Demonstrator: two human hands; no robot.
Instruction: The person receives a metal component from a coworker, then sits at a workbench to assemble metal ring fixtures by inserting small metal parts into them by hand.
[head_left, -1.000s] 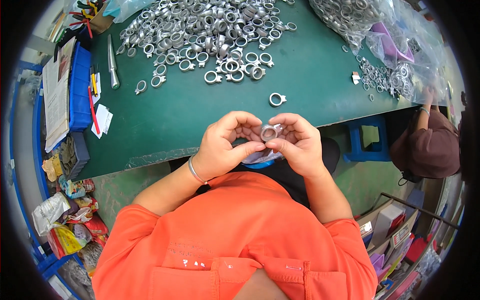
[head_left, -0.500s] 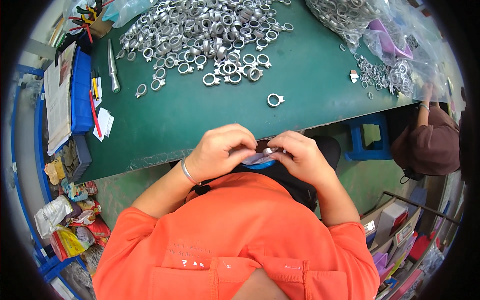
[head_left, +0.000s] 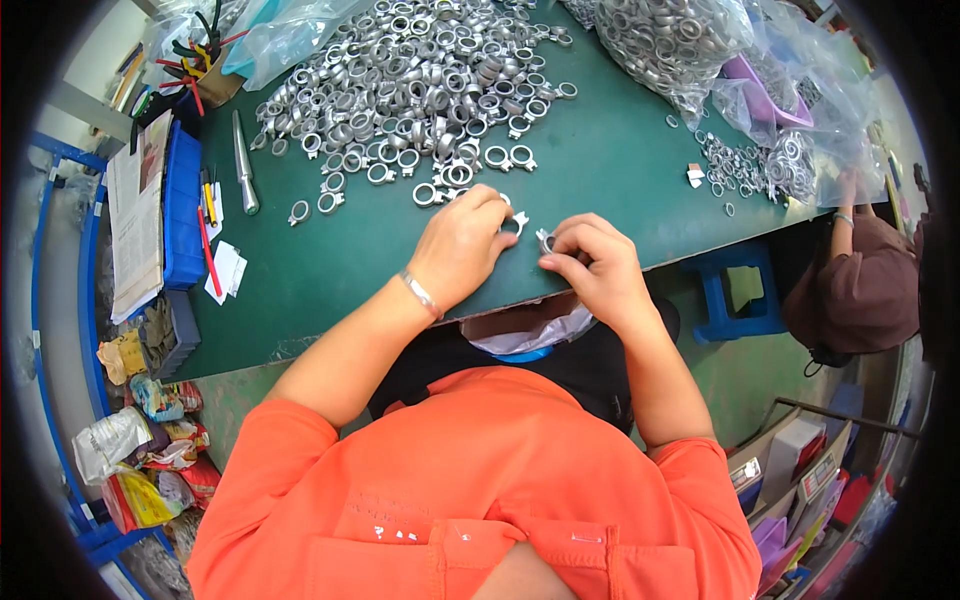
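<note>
My left hand [head_left: 462, 248] is over the green table at the near edge of a heap of grey metal rings [head_left: 430, 85]. Its fingers and thumb are closed on a metal ring [head_left: 518, 222] with a small lug; the palm side is hidden. To the right, my right hand [head_left: 598, 262] pinches another lugged metal ring [head_left: 545, 240] between thumb and fingers, low over the tabletop. The two rings are a short gap apart. Below the table edge, between my legs, a pale lined bag or container [head_left: 530, 328] with a blue part shows partly.
At the left are a tapered metal rod [head_left: 243, 165], pens [head_left: 210, 250], a blue bin [head_left: 182, 210] and a tool holder [head_left: 218, 82]. Clear bags of rings [head_left: 670, 50] and a purple scoop [head_left: 765, 95] lie far right. Another person [head_left: 855, 270] sits beyond a blue stool [head_left: 735, 290].
Both my hands have moved forward from over my lap onto the table, the left one to the heap's near edge. The container at my lap shows more now. The view has shifted slightly.
</note>
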